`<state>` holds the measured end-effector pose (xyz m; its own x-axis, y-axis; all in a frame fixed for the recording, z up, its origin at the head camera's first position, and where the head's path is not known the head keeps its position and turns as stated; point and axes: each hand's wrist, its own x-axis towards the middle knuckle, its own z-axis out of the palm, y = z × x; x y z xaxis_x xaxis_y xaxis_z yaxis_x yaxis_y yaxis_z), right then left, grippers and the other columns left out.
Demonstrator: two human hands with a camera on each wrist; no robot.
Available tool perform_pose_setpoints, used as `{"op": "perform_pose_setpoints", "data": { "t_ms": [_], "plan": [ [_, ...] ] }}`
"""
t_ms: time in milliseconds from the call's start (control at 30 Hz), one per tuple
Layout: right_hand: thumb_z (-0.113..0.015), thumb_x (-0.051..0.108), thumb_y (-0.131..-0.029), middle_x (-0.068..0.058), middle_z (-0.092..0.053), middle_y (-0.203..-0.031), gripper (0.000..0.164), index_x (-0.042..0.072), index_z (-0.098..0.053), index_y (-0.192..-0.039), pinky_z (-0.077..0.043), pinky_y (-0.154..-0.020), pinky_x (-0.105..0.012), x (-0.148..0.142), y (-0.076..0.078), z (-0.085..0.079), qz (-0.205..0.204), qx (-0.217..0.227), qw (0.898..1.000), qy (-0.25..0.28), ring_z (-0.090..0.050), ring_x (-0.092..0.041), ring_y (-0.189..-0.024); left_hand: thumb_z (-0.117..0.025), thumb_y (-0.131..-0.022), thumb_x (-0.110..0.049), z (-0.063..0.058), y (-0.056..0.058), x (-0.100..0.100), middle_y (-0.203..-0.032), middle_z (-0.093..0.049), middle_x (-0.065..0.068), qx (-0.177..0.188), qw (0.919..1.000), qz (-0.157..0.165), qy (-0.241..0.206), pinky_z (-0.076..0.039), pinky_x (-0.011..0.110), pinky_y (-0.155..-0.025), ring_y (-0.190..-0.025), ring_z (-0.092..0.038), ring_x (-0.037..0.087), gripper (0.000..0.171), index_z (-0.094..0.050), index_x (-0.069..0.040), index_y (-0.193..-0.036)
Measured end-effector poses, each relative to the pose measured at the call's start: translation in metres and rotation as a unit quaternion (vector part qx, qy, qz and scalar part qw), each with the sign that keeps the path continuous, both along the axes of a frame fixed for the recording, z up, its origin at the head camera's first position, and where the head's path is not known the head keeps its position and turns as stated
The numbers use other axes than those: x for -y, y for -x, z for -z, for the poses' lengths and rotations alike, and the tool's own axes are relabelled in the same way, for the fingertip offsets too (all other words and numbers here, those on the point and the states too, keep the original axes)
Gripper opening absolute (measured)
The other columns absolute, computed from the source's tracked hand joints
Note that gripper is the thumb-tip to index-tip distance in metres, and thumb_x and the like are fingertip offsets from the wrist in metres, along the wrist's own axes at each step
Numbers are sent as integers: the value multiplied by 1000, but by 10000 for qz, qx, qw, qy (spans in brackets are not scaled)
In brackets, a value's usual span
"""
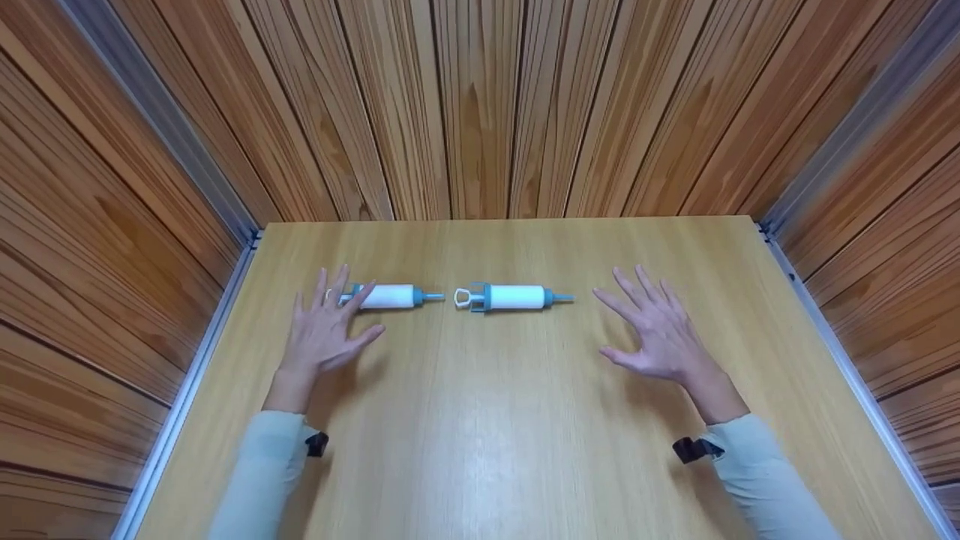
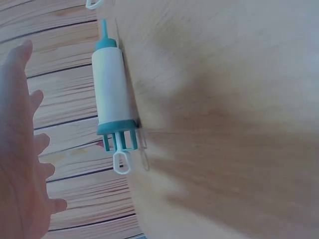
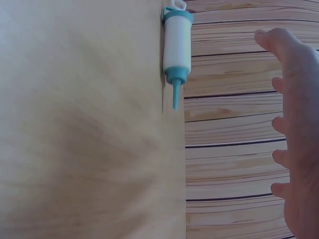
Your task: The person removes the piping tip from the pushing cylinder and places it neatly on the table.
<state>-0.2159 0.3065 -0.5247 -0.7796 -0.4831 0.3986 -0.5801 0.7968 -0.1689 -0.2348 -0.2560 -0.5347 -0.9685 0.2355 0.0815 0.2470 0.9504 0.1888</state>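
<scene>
Left syringe: a syringe-like dispenser with a white barrel [image 1: 388, 296] lay on its side on the table [image 1: 487, 420], its nozzle toward the right; from above, the left hand's fingers covered part of its handle end.
Right syringe: its twin [image 1: 517, 297] lay in line with it, near the table's middle, its white pull ring [image 1: 457, 300] just beside the first one's tip without touching.
Left grip: the person's left grip [image 1: 322, 334] was released, fingers spread above the table, holding nothing; the left wrist view showed a gap between it and the left syringe.
Right grip: the right grip [image 1: 658, 335] was likewise loose and spread, apart from the right syringe's nozzle [image 1: 561, 298].
Weight and feel: both looked like light, stiff plastic to me, the smooth round barrels perhaps a little slippery and apt to roll.
Best hold: around the middle of the barrel, I judged, with the pull ring left for drawing the plunger; the thin nozzle seemed the part easiest to bend.
Writing: from where I stood, I could read no brand, label or lettering on either barrel.
</scene>
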Motion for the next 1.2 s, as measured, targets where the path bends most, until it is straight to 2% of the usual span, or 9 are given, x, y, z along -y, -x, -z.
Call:
{"op": "perform_pose_setpoints", "data": {
  "t_ms": [133, 400, 600, 733, 933, 1100, 1200],
  "plan": [
    [-85, 49, -82, -22, -45, -179, 92, 25, -56, -167, -32, -122, -93, 3, 0, 2, -105, -38, 9993, 350, -38, -62, -164, -58, -103, -72, 5, 7, -2, -192, -11, 16, 97, 9996, -97, -234, -13, 88, -133, -177, -5, 52, 87, -34, -35, -178],
    [-87, 45, -82, -20, -44, -180, 92, 23, -57, -166, -33, -121, -92, 6, 2, 10, -163, 26, 9956, 922, -39, -61, -164, -59, -103, -71, 14, 20, -9, -192, -9, 17, 169, 9988, -31, -459, -12, 88, -134, -178, -3, 52, 89, -35, -31, -178],
    [-89, 39, -81, -23, -46, -178, 92, 20, -58, -166, -32, -122, -92, 8, 3, 15, -259, 119, 9905, 1349, -39, -63, -163, -61, -102, -71, 21, 27, -14, -190, -17, 19, 122, 9987, 11, -498, -18, 87, -133, -176, -12, 54, 89, -39, -29, -176],
    [-90, 38, -81, -25, -47, -177, 92, 18, -58, -165, -35, -118, -93, 9, 4, 17, -363, 112, 9885, 1463, -39, -64, -162, -62, -101, -72, 26, 33, -16, -189, -21, 20, 46, 9988, 69, -492, -22, 86, -133, -176, -15, 53, 90, -40, -27, -176],
    [-92, 34, -80, -30, -49, -173, 93, 14, -59, -164, -39, -113, -95, 10, 6, 21, -586, 14, 9867, 1517, -41, -67, -160, -67, -100, -69, 30, 38, -16, -189, -24, 20, 74, 9982, 142, -586, -19, 85, -134, -177, -15, 51, 92, -39, -26, -177],
    [-94, 34, -79, -31, -47, -174, 95, 14, -58, -164, -33, -116, -96, 12, 8, 24, -694, 103, 9824, 1732, -35, -68, -162, -75, -99, -62, 35, 41, -14, -186, -31, 22, 73, 9961, 247, -840, -15, 86, -134, -175, -20, 52, 91, -42, -23, -175],
    [-95, 34, -78, -33, -47, -173, 96, 12, -58, -164, -29, -118, -97, 13, 7, 26, -760, 159, 9790, 1883, -33, -69, -162, -77, -99, -60, 38, 41, -12, -185, -32, 24, 197, 9959, 284, -835, -13, 86, -135, -174, -21, 53, 92, -42, -21, -175]
  ]
}}
